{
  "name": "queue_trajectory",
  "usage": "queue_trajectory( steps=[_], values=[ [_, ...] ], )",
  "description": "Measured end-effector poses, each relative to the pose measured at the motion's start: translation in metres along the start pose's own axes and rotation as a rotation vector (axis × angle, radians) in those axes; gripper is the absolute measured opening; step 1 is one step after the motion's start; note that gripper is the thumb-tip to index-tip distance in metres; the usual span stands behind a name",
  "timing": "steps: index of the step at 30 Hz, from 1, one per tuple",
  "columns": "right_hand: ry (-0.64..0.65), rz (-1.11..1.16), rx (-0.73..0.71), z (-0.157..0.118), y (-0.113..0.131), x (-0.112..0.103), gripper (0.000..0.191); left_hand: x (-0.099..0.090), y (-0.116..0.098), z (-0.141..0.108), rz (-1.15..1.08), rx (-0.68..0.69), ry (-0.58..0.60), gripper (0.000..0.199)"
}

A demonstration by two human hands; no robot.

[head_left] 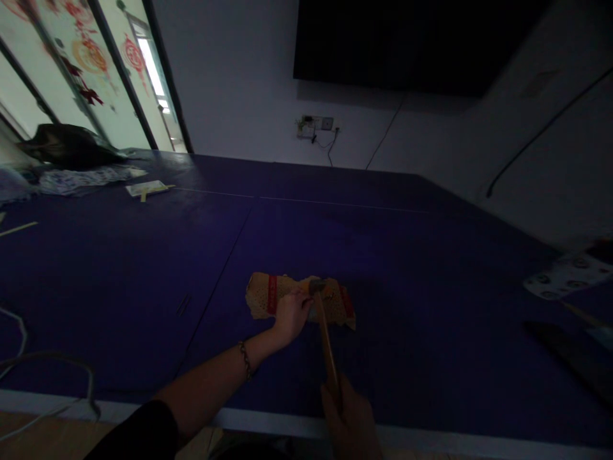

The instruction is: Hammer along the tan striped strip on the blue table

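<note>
My right hand (pixel 349 412), at the table's front edge, is wrapped round the wooden handle of a hammer (pixel 326 345). The hammer's dark head lies over a tan, perforated-looking piece (pixel 261 297) with red bands and ragged edges, flat on the table. My left hand (pixel 291 316) rests on this piece, just left of the hammer head. Its fingertips are pinched together; what they hold, if anything, is too dark and small to tell. Something orange (pixel 304 287) shows by the fingertips, under or beside the head.
The table (pixel 407 255) has a dark blue-purple cover with seams. Two thin slim items (pixel 182 305) lie to the left. White cables (pixel 52 358) sit at front left, a black bag (pixel 67 145) and white tray (pixel 147 188) at back left. A dark flat object (pixel 565 358) lies at right.
</note>
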State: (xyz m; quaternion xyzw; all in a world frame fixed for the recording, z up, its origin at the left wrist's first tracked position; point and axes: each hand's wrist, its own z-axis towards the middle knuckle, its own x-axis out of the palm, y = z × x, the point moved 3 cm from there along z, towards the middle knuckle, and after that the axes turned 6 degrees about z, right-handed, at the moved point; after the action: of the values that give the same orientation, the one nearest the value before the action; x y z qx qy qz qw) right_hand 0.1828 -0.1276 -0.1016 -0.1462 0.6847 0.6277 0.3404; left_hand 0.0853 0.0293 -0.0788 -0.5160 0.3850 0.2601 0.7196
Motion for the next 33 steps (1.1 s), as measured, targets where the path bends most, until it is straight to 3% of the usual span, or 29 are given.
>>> queue_trajectory(
  steps=[3,14,23,33],
  values=[
    [0.049,0.026,0.027,0.003,-0.005,-0.001,0.041,0.001,0.0,-0.001,-0.025,0.017,-0.023,0.018],
    [0.006,0.067,0.028,-0.002,0.002,-0.001,0.05,0.003,0.002,-0.002,-0.097,-0.022,-0.098,0.015],
    [0.006,0.113,0.046,0.0,0.006,0.0,0.046,0.002,0.001,-0.001,-0.063,-0.03,-0.06,0.016],
    [-0.094,0.344,0.169,-0.004,-0.006,-0.025,0.047,0.004,0.003,-0.001,-0.05,-0.016,-0.057,0.016]
  ],
)
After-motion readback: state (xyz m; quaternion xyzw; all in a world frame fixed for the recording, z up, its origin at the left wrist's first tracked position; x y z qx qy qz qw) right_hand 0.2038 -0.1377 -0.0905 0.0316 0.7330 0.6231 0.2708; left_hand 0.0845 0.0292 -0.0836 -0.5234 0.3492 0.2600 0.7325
